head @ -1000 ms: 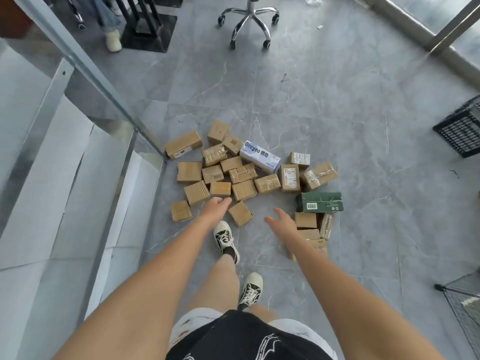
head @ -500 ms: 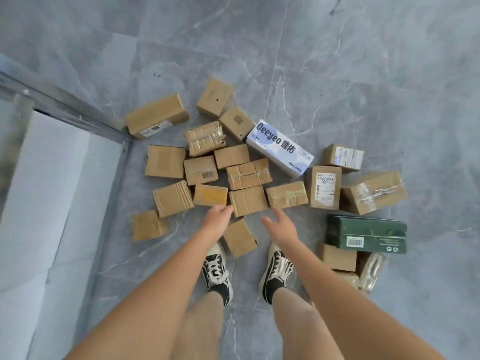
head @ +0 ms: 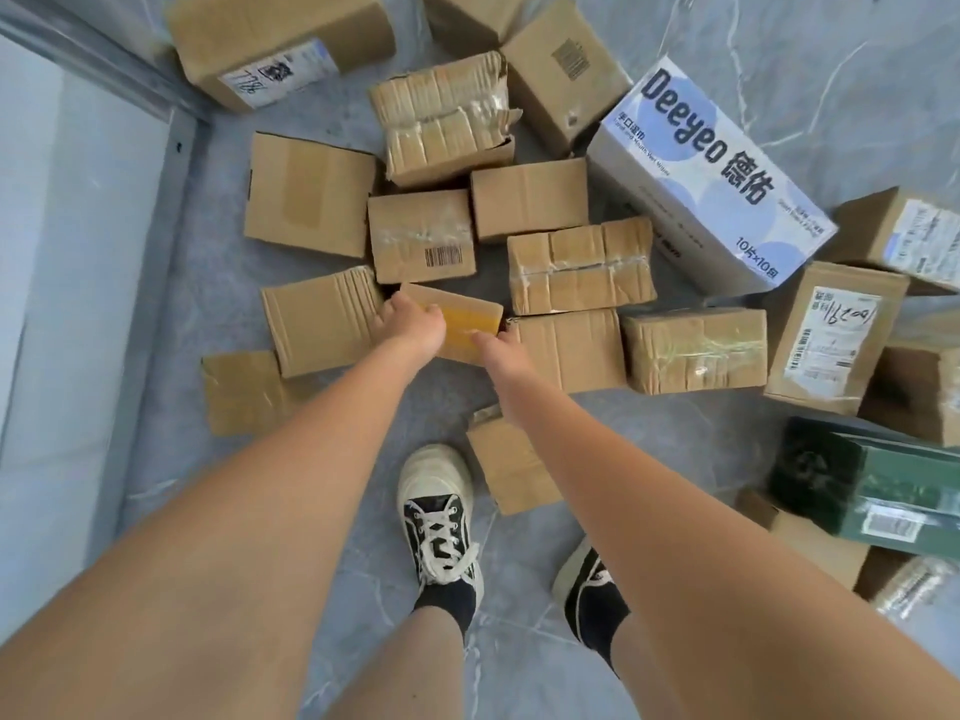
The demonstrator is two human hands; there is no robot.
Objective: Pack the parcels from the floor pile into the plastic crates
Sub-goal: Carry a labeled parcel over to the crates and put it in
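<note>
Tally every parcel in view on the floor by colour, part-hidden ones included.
Brown cardboard: 18 plainly visible
White and blue: 1
Dark green: 1
Tape-wrapped packet: 1
Total: 21

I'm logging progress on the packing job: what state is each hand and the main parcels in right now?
left hand: gripping the left end of the small flat parcel
right hand: touching that parcel's right end, grip unclear
small flat parcel: in the pile, between both hands
Deeyeo box: closed, on the floor
green box: closed, lying on other parcels
</note>
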